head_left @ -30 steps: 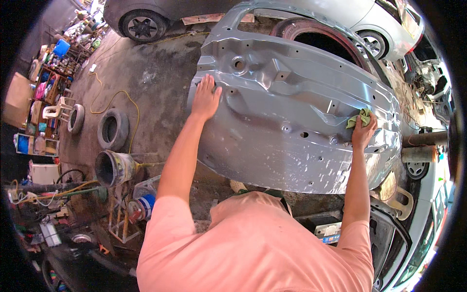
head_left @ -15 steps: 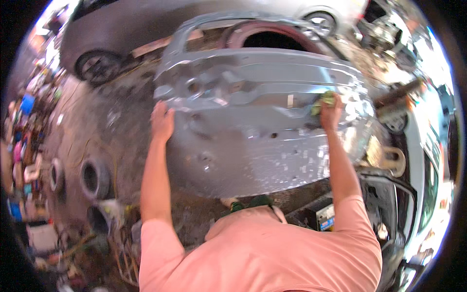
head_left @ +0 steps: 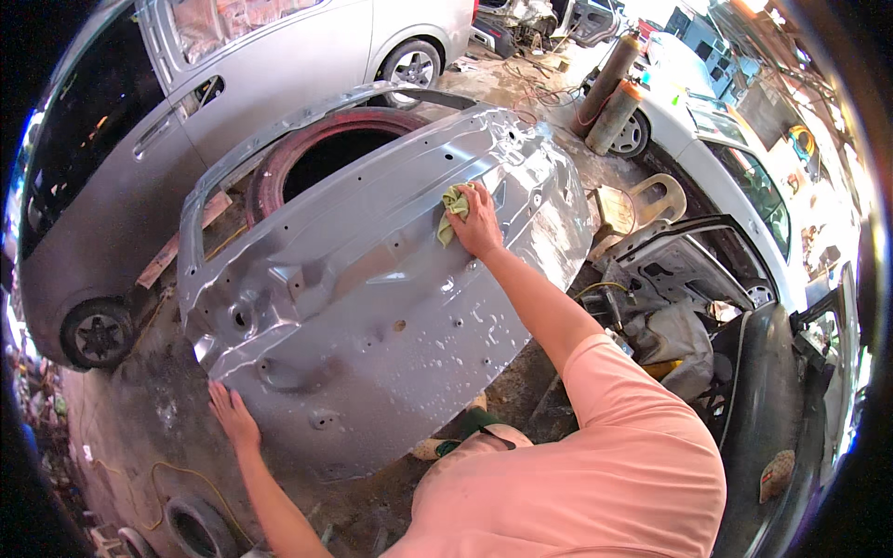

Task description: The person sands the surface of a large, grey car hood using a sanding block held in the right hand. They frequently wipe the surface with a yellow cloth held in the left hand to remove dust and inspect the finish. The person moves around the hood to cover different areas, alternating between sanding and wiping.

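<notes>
A grey car door [head_left: 372, 325] lies in front of me, its window frame on the far side. Wet droplets dot the lower part of its surface. My right hand [head_left: 477, 223] presses a yellow-green cloth [head_left: 453, 206] onto the upper right part of the door, its fingers closed over it. At the door's left edge rests my left hand [head_left: 233, 417], with fingers stretched out and nothing held. A reddish tyre [head_left: 270, 177] shows through the window opening beneath the door.
A grey van [head_left: 279, 70] stands beyond the door. Two gas cylinders [head_left: 609, 98], a white car [head_left: 716, 153] and a plastic chair [head_left: 651, 200] are at right. Another car door [head_left: 693, 265] lies nearer. A loose tyre [head_left: 200, 530] and a yellow hose [head_left: 153, 493] are on the floor at lower left.
The view has swung to the right and tilted, so the door now appears slanted. My right hand still holds the cloth against the door; my left hand stays by its left edge.
</notes>
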`<state>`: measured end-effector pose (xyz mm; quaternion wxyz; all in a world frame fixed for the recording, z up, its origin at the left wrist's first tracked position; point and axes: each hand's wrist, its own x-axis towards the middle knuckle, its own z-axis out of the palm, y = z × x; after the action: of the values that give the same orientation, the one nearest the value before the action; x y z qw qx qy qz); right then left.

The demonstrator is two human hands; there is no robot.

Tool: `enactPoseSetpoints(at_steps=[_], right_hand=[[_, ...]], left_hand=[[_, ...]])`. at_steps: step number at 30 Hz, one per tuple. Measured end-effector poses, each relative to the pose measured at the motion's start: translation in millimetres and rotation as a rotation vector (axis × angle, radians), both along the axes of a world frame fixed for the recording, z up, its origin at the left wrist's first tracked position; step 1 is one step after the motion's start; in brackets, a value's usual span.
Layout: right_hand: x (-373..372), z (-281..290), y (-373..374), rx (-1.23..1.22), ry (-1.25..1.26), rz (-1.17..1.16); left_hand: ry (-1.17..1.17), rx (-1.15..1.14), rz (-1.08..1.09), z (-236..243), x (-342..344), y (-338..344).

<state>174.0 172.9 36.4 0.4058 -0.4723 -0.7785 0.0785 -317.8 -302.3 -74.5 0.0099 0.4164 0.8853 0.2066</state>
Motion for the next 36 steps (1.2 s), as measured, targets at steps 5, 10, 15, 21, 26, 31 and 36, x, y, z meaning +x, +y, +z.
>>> enactPoseSetpoints(at_steps=[5, 10, 15, 21, 26, 31, 36], right_hand=[[4, -10, -2, -0.016, 0.003, -0.007], [-2, -7, 2, 0.0, 0.03, 0.002], [3, -15, 16, 0.045, 0.042, 0.049], [21, -32, 25, 0.18, 0.023, 0.108], [-5, -36, 25, 0.214, -0.114, 0.055], [20, -42, 39, 0.199, -0.127, 0.06], [7, -39, 28, 0.175, -0.14, 0.02]], left_hand=[[0.048, 0.053, 0.006, -10, 68, -60], [-0.076, -0.005, 0.001, 21, -17, 22], [0.001, 0.042, -0.011, 15, 36, -8], [0.096, 0.233, -0.067, 13, 67, -23], [0.033, 0.151, -0.028, 22, 11, 12], [0.117, 0.332, 0.099, -12, 94, -21], [0.069, 0.281, 0.385, -47, 242, -4]])
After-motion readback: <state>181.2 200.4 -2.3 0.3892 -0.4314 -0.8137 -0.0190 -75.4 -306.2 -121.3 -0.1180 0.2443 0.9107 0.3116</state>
